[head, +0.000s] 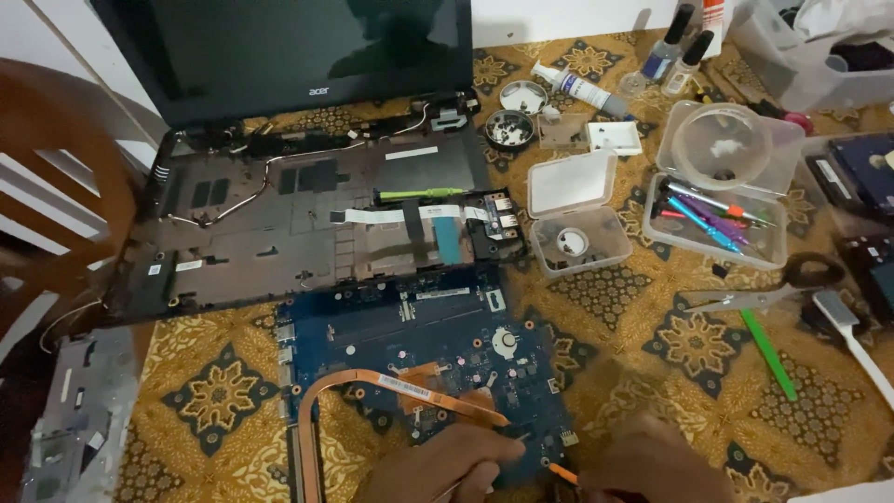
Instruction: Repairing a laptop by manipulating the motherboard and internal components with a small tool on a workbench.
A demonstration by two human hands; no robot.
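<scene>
A view from above shows 2 hands at the bottom edge of the frame, working on a blue laptop circuit board [438, 345] that lies on a gold-patterned tabletop [670, 345]. The left hand [447, 470] rests on the board's lower edge with its fingers curled; whether it grips anything cannot be told. The right hand [656, 466] is closed around an orange-tipped tool [562, 473], whose tip touches the board's lower right corner. A copper heat pipe [372, 396] curves across the board. Judging by the layout, disassembly is well along: the board is already out of the dark, opened laptop base [279, 224] in the upper left, with the screen [279, 47] still attached behind it. At the centre right, a clear hinged box [573, 214] holds a small white ring-shaped part. Further right, a clear tray [717, 224] holds coloured tools, and a round clear lid [722, 144] sits above it. 2 small round dishes [510, 129] near the top centre hold what look like screws. Scissors [773, 289] lie at the right.
</scene>
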